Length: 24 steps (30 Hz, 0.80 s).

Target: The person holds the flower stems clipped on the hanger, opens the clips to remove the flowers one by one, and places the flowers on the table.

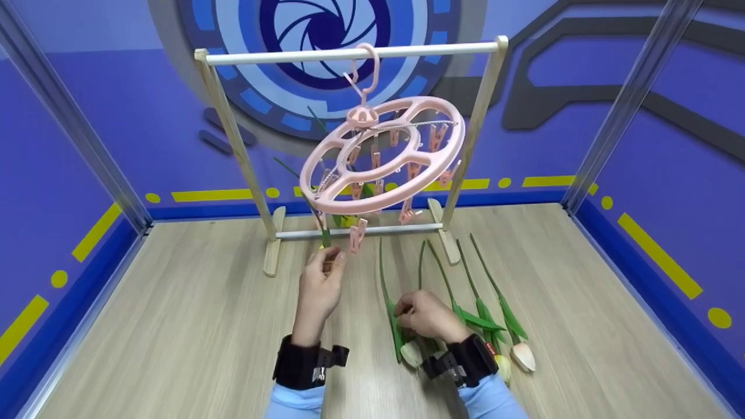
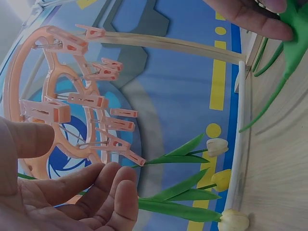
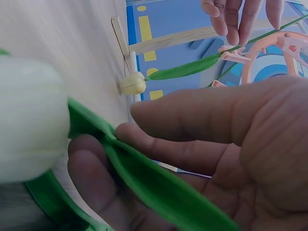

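Note:
My left hand [image 1: 322, 282] is raised under the near left side of a pink round clip hanger [image 1: 378, 205]. In the left wrist view its thumb and fingers stand apart with nothing between them. Beside its fingertips hangs a cream tulip [image 3: 133, 83], head down, its stem at a pink clip [image 3: 235, 55]. My right hand [image 1: 428, 315] is low over the table, fingers curled round the green stem and leaf of a white tulip [image 1: 411, 355]. The flower head looms large in the right wrist view. More tulips, one yellow [image 2: 221, 180], hang upside down from the hanger.
The hanger hooks over the white bar of a wooden rack [image 1: 488, 110]. Right of my right hand several tulips lie on the wooden table [image 1: 192, 326], including a pale pink one [image 1: 522, 357]. Blue printed panels [image 1: 669, 174] wall the table at the back and sides.

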Each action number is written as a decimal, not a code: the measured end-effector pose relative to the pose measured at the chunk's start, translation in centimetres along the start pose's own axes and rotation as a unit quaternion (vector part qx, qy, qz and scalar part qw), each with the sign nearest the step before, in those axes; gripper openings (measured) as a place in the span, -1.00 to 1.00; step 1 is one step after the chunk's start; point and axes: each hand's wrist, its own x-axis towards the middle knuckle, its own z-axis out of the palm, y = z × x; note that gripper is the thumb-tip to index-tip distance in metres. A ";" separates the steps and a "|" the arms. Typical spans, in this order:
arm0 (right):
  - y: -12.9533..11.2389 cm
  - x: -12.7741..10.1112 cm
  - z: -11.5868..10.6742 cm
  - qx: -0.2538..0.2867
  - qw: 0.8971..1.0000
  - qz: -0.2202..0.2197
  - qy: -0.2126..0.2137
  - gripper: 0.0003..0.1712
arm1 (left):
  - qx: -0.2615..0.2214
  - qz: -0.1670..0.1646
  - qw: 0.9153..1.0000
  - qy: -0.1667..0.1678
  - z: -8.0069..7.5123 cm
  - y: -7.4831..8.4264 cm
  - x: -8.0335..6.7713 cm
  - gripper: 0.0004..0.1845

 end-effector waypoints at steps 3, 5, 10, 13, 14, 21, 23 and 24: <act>0.1 0.0 0.0 0.004 1.000 -0.003 -0.004 -0.84 | -0.001 -0.005 1.000 0.001 0.0 0.0 0.1 -0.62; 0.2 0.1 0.0 0.002 1.000 -0.006 -0.005 -0.84 | -0.001 -0.006 1.000 0.003 0.0 -0.1 0.1 -0.63; 0.4 0.3 0.2 0.012 1.000 -0.012 -0.009 -0.86 | 0.004 0.000 1.000 0.009 0.1 -0.2 0.1 -0.64; 0.5 0.3 0.2 0.010 1.000 -0.014 -0.012 -0.86 | 0.002 -0.001 1.000 0.010 0.1 -0.2 0.0 -0.64; 0.5 0.3 0.2 0.007 1.000 -0.014 -0.012 -0.86 | 0.001 -0.001 1.000 0.010 0.1 -0.1 0.0 -0.64; 0.6 0.2 0.0 -0.021 1.000 -0.018 -0.006 -0.85 | 0.001 -0.001 1.000 0.011 0.0 -0.3 0.1 -0.63; 0.6 0.1 -0.1 -0.024 0.999 -0.020 -0.005 -0.85 | 0.001 -0.002 1.000 0.012 -0.1 -0.4 0.1 -0.63; 0.6 0.1 -0.1 -0.025 0.999 -0.020 -0.004 -0.84 | 0.002 -0.001 1.000 0.012 -0.1 -0.4 0.1 -0.62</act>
